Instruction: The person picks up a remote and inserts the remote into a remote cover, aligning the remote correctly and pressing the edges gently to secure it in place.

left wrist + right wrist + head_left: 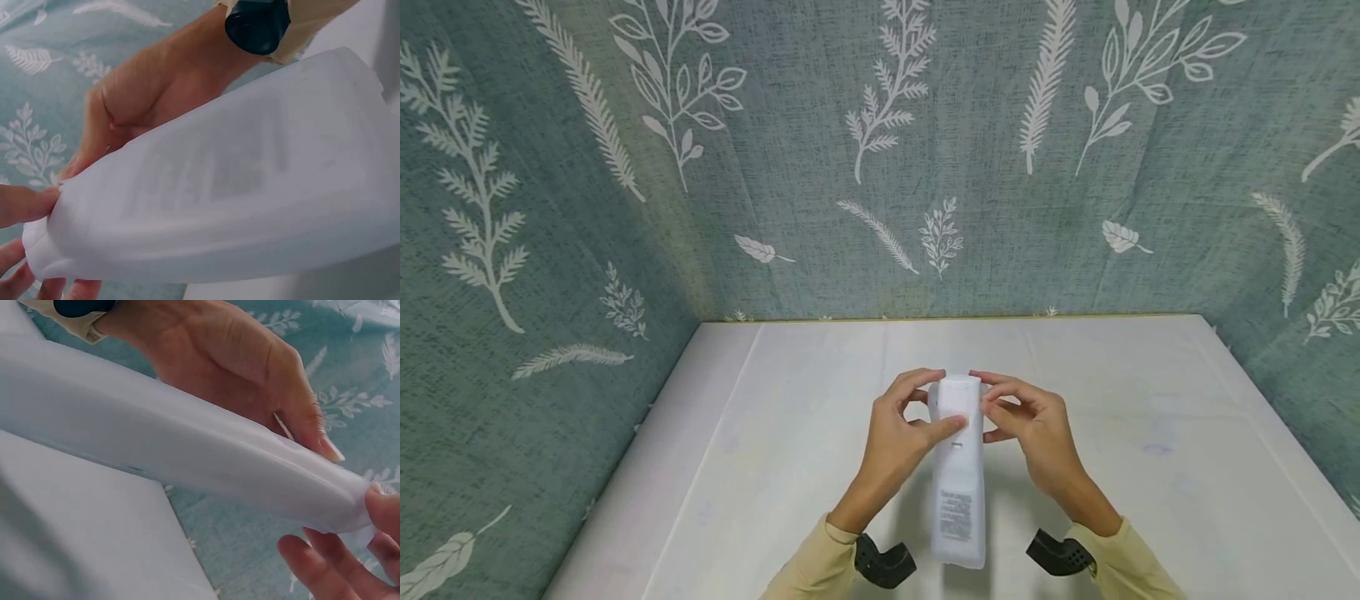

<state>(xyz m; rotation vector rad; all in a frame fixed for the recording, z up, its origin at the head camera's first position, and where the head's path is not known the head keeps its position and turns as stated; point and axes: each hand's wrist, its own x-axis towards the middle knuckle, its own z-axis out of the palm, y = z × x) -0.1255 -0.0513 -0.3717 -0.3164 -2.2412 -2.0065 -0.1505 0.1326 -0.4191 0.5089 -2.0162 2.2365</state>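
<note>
A long white remote control [957, 467], in what looks like a translucent sleeve, is held above the table with its labelled back towards the head view. My left hand [901, 425] grips its far end, thumb across the back and index finger at the top edge. My right hand [1037, 425] pinches the right edge at that same end with curled fingers. In the left wrist view the printed label on the remote control [219, 156] shows blurred through the covering. The right wrist view has the narrow side of the remote control [187, 437] and fingertips around its far end.
A white table [790, 433] lies beneath both hands, with a shadow under the remote control. Green cloth with white leaf patterns [805, 167] stands behind it and along both sides. Dark wrist cameras [886, 562] sit at the cuffs of the yellow sleeves [820, 562].
</note>
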